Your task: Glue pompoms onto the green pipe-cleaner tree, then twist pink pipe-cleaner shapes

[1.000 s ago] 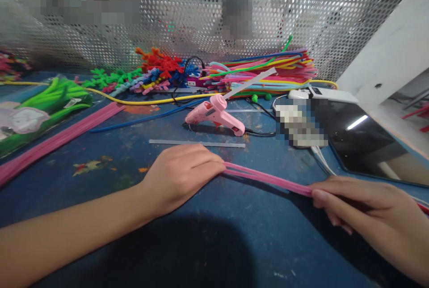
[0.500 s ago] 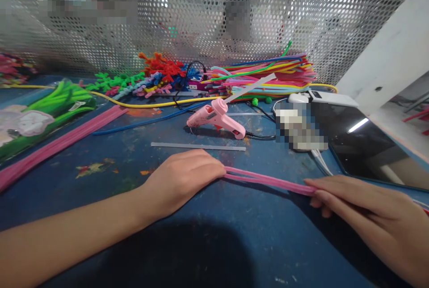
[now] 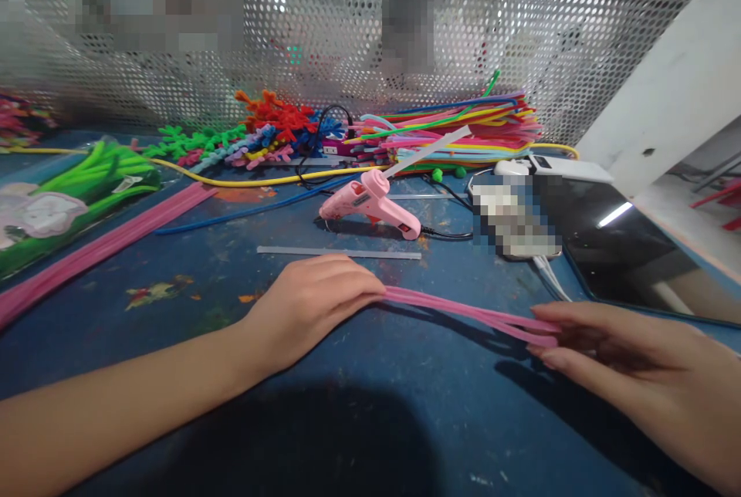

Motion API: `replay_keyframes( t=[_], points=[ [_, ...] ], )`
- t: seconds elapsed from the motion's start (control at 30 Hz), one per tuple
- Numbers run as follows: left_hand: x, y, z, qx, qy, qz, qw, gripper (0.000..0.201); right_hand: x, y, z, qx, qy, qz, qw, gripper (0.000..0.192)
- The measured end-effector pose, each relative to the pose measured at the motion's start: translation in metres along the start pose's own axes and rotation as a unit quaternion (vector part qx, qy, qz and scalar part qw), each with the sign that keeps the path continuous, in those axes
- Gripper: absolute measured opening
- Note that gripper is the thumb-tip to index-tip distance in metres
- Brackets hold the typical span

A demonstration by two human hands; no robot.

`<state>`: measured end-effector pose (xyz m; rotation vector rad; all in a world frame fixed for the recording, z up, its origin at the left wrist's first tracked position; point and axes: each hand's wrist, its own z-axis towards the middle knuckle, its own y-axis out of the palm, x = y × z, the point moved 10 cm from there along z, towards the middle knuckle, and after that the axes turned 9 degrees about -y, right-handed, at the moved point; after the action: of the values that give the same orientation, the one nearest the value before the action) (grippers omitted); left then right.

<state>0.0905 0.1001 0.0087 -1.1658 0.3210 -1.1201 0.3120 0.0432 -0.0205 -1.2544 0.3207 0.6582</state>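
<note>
1. The left hand (image 3: 316,304) lay palm-down on the blue surface (image 3: 370,404), its fingers (image 3: 362,290) closed flat over one end of the pink pipe cleaners (image 3: 457,312), pinning them down.
2. The right hand (image 3: 625,373) rested at about 3 o'clock from the left, its fingertips (image 3: 547,358) pinched around the other end of the same pink strands.
3. The pink pipe cleaners stretched between the two hands, just above the surface, splitting into separate strands near the right hand.
4. At 12 o'clock from the left hand, just beyond it, a clear glue stick (image 3: 339,252) lay flat on the surface.
5. Farther at 12 o'clock sat a pink glue gun (image 3: 370,204) on its side, with another clear stick poking out of its back.
6. Behind the gun, against the perforated metal screen (image 3: 521,18), lay a heap of multicoloured pipe cleaners (image 3: 457,130).
7. At 10 o'clock a long bundle of pink stems (image 3: 104,246) ran along the surface, with a green packet (image 3: 86,188) beyond it.
8. At 2 o'clock a dark tablet (image 3: 625,250) lay flat beside a white cable (image 3: 549,277).
</note>
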Motion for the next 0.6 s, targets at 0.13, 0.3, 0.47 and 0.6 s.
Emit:
replay_keyframes(
  t=[0.13,0.3,0.47,0.6],
  points=[
    [0.0,0.001,0.001,0.0,0.004,-0.007,1.0,0.01,-0.012,-0.001,0.002,0.007,-0.054,-0.054,0.997,0.021],
    [0.001,0.0,0.002,0.011,0.007,-0.001,1.0,0.007,-0.011,0.003,0.004,-0.012,-0.063,-0.046,0.997,0.02],
    [-0.004,0.002,0.003,0.01,-0.018,-0.002,1.0,0.007,-0.006,0.008,-0.001,-0.026,-0.054,-0.014,0.998,0.024],
    [-0.009,0.004,0.002,0.0,-0.036,-0.013,0.999,0.007,-0.007,0.013,-0.002,-0.039,-0.067,-0.026,0.997,0.029]
  ],
)
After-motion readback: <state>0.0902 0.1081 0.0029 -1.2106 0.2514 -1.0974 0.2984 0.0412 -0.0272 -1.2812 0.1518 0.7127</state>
